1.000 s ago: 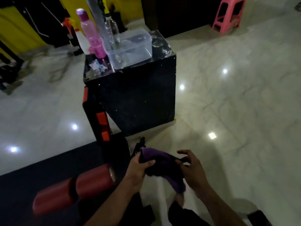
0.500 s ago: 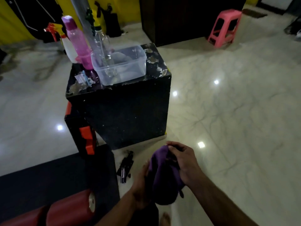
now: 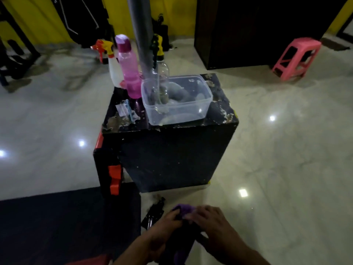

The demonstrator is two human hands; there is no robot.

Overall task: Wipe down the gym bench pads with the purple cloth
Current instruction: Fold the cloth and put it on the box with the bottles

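1. While both hands meet low in the view, the purple cloth sits bunched between them, above the pale marble floor and well short of the black box; only its top fold and a small patch lower down show, the rest being hidden in shadow.
2. Left hand: its fingers are curled round the left side of the cloth, gripping it; right hand: its fingers are laid over the top of the cloth with the tips bent down onto the fabric, holding it; the picture is blurred here, so finer detail of the fingertips cannot be told.
3. On top of the black box stands a clear plastic tub; just left of it are a pink bottle with a purple cap and, behind that, a white spray bottle with a red and yellow trigger; a clear bottle with a black and yellow spray head stands at the tub's far rim.
4. A grey pole rises behind the tub; a dark mat covers the floor at lower left; a small black object lies on the floor just left of the hands; a pink stool stands far off at upper right.
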